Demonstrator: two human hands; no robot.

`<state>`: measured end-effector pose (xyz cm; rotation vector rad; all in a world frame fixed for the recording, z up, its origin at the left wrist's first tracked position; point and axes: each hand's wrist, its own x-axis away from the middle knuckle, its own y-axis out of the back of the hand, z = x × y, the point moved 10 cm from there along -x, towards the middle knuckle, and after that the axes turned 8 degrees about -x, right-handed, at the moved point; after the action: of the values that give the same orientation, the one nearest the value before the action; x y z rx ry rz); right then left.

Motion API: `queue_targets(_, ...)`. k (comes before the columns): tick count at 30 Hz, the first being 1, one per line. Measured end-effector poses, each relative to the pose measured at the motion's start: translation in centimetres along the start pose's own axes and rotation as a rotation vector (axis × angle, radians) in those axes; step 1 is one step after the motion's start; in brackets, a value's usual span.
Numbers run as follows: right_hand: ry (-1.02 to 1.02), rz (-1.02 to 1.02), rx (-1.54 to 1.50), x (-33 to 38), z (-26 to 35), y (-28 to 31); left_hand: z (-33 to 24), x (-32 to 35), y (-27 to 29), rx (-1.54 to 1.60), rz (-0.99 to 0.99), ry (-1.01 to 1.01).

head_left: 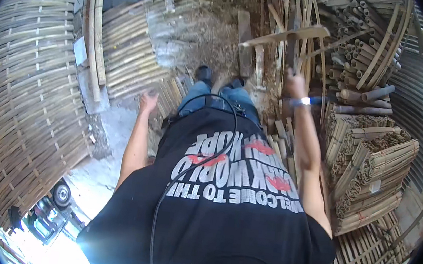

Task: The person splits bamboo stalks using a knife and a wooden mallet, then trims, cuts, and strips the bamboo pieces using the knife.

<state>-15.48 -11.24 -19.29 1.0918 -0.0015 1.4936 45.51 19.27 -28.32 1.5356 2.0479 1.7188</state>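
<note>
My right hand (294,82) is stretched forward to the right, its fingers wrapped round the near end of a long dark tool (290,55) that looks like a machete. Across the tool's far part lies a short piece of split bamboo (262,39); whether the blade is stuck in it or passes under it, I cannot tell. A shiny band circles my right wrist. Low on my left side, my left hand (148,101) hangs with its fingers apart and nothing in it, near some short bamboo slats (169,96).
Bundled bamboo strips (386,163) and a pile of bamboo poles (359,54) stand at the right. A large woven bamboo panel (25,86) fills the left. Split bamboo lengths (127,53) lie ahead on the left. A black cable (155,224) runs down my shirt. A vehicle wheel (62,194) shows lower left.
</note>
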Motion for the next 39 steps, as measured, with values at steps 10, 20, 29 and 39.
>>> queue_targets(10,0.186,-0.174,-0.021,-0.4,8.3,-2.5,2.3,-5.0,2.8,-0.038,0.009,-0.018)
queue_targets(20,0.494,-0.386,0.046,27.5,22.7,26.9,5.4,-7.4,-2.3,-0.006,0.082,-0.064)
queue_targets(29,0.289,-0.159,0.155,14.3,21.0,19.0,8.7,-1.7,-0.2,0.122,0.03,0.163)
queue_targets(39,-0.111,-0.377,-0.168,-19.4,-5.7,-10.4,10.8,3.0,0.4,0.057,0.1,0.129)
